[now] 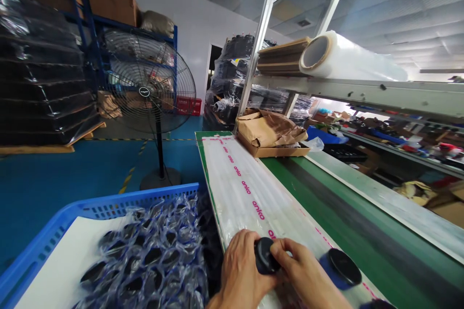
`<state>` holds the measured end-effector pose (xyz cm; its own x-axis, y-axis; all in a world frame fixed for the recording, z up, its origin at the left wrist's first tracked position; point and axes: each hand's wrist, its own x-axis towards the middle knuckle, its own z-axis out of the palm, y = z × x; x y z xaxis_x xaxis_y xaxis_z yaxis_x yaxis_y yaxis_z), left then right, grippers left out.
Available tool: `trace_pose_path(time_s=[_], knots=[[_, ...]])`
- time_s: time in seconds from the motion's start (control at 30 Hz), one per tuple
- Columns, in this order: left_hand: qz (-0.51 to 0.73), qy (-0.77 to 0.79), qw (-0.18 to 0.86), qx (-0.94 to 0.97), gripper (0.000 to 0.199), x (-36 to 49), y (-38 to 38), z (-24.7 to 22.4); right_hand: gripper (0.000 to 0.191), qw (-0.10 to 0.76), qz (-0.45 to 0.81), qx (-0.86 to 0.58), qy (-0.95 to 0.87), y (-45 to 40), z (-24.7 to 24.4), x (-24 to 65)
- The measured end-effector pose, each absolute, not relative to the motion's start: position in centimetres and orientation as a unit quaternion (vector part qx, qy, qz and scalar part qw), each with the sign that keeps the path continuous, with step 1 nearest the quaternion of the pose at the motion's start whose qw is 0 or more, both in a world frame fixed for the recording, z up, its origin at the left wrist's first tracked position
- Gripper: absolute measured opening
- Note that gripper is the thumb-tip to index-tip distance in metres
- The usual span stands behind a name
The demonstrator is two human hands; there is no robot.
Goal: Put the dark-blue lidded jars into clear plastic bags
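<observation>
Over the white covered strip of the bench, my left hand point(241, 268) is wrapped round a round black-topped item point(266, 255). The fingers of my right hand point(299, 268) press together at that item's right edge; whether they pinch something small there is hard to make out. Just right of my hands stands a dark blue container with a black lid point(342, 268). Part of another black lid point(377, 304) shows at the bottom edge.
A blue crate point(83, 205) at the left holds many plastic-wrapped dark items and a white sheet. Beyond it stands a fan point(145, 91). A cardboard tray point(279, 152) with brown paper lies farther along the bench, beside the green belt point(348, 203).
</observation>
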<state>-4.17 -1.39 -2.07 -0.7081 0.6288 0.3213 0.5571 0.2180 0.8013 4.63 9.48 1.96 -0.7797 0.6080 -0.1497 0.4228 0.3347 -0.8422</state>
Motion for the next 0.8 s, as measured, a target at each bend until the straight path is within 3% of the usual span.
trace_pose_path(time_s=[0.3,0.8], knots=[[0.494,0.776,0.081,0.384,0.048,-4.4,-1.7,-1.3,0.041,0.089,0.443,-0.327,-0.830,9.2,3.0,4.2],[0.504,0.770,0.060,0.387,0.049,-4.4,-1.6,-2.0,0.038,0.109,0.393,-0.353,-0.842,8.6,2.6,3.9]])
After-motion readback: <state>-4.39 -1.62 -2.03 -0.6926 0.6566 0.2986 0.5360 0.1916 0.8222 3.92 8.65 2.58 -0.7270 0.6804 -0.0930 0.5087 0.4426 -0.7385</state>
